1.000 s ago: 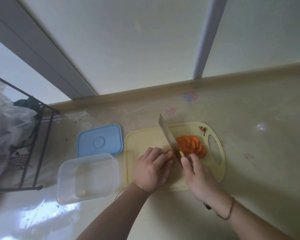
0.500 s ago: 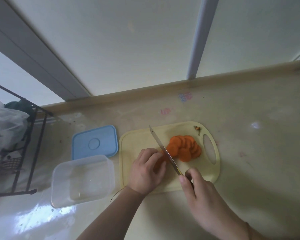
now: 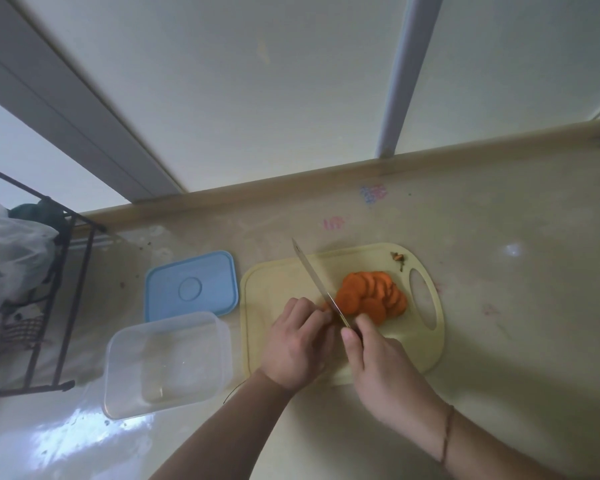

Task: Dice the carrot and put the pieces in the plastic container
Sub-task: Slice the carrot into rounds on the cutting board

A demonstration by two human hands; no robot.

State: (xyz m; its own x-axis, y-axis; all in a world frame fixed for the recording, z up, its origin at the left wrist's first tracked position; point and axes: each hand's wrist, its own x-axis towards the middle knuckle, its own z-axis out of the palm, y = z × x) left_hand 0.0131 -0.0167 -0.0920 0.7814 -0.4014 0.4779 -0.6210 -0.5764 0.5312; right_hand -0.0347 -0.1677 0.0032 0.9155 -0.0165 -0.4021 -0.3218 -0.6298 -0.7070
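Far to the left hand's left: black wire rack (image 3: 66, 306) w/ a crumpled plastic bag (image 3: 11, 258) on it, at the counter's edge. Nearer, still left of the left hand: clear plastic container (image 3: 168, 363), open side up; no carrot pieces seen inside. Just behind it, touching or overlapping its far rim, the blue lid (image 3: 192, 285) lies flat on the counter (image 3: 516, 323).

Yellow cutting board (image 3: 278, 282) sits under both hands, its oval handle hole on the side past the right hand. Left hand (image 3: 297, 344) is on the board, fingers curled down over the uncut carrot stub (image 3: 325, 306); only a sliver of orange shows btwn fingertips and blade, so it holds the stub but the grip detail is mostly hidden. Knuckles sit right against the blade's left face.

Knife (image 3: 321, 289) runs diagonally btwn the two hands, tip pointing away toward the wall, edge down at the carrot. Right hand (image 3: 378, 372) is wrapped tight around the handle, thumb along the near side; handle itself is almost fully covered. A thin cord bracelet (image 3: 447, 434) is on that wrist.

Just beyond the right hand's fingers, right of the blade: pile of round carrot slices (image 3: 371, 296), overlapping, fanned out on the board. Past them, near the board's far corner by the handle hole, a small greenish carrot-top scrap (image 3: 398, 259).
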